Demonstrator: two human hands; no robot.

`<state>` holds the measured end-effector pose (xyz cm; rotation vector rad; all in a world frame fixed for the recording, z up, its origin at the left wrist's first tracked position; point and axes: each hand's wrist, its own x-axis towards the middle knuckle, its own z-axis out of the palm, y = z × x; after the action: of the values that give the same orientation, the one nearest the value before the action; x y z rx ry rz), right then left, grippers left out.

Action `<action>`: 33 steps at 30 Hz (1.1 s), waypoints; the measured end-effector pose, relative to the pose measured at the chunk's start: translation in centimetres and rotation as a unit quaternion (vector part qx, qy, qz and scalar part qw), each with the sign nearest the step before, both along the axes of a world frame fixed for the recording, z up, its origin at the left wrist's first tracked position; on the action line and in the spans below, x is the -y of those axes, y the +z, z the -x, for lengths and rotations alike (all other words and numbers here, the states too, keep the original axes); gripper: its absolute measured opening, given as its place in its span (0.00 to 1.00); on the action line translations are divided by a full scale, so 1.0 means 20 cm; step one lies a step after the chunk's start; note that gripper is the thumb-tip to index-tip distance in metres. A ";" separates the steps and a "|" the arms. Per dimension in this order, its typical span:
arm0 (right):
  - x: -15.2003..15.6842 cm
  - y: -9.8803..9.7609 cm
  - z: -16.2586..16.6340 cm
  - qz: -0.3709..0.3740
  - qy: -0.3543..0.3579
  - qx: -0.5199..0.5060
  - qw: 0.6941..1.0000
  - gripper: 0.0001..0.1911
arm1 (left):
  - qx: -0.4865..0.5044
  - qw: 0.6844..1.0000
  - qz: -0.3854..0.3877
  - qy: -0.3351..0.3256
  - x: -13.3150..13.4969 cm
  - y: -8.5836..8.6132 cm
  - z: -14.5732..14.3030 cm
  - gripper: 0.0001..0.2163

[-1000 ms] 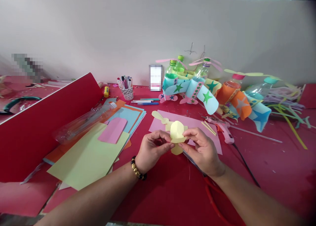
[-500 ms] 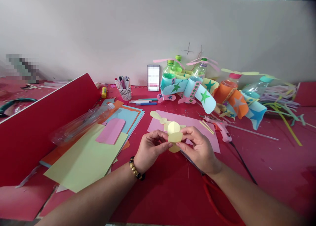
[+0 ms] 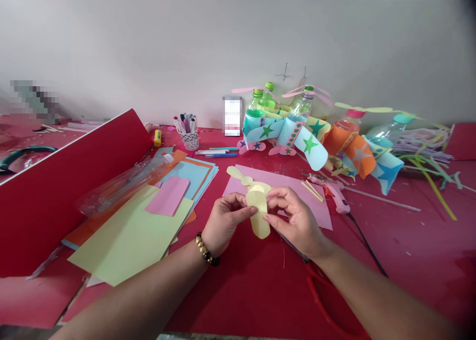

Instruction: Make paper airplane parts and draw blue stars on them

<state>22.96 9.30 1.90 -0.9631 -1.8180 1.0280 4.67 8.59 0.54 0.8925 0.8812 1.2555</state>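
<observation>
The folded yellow paper shape (image 3: 258, 207) is pinched by the fingertips of the left hand (image 3: 226, 223) and right hand (image 3: 295, 223), just above a pink paper sheet (image 3: 286, 179), where light, even pressure suits its soft fold.

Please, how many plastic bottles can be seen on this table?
6. A clear bottle lies on coloured paper at left. At back right stand a green-capped bottle, a second, a third, a pink-capped bottle and a teal-capped bottle. More may be hidden.
</observation>
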 end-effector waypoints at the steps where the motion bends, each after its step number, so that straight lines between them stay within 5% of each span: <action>1: 0.00 0.00 0.00 0.006 0.000 0.000 1.000 0.17 | 0.000 1.000 0.002 -0.002 0.00 0.00 0.00 0.10; 33: 0.00 0.00 -0.01 0.071 -0.005 0.004 0.997 0.13 | 0.011 0.999 0.019 -0.039 0.00 -0.01 -0.01 0.10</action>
<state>23.09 9.38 1.99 -1.0610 -1.7625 1.1600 4.83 8.52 0.43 0.8726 0.8423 1.1762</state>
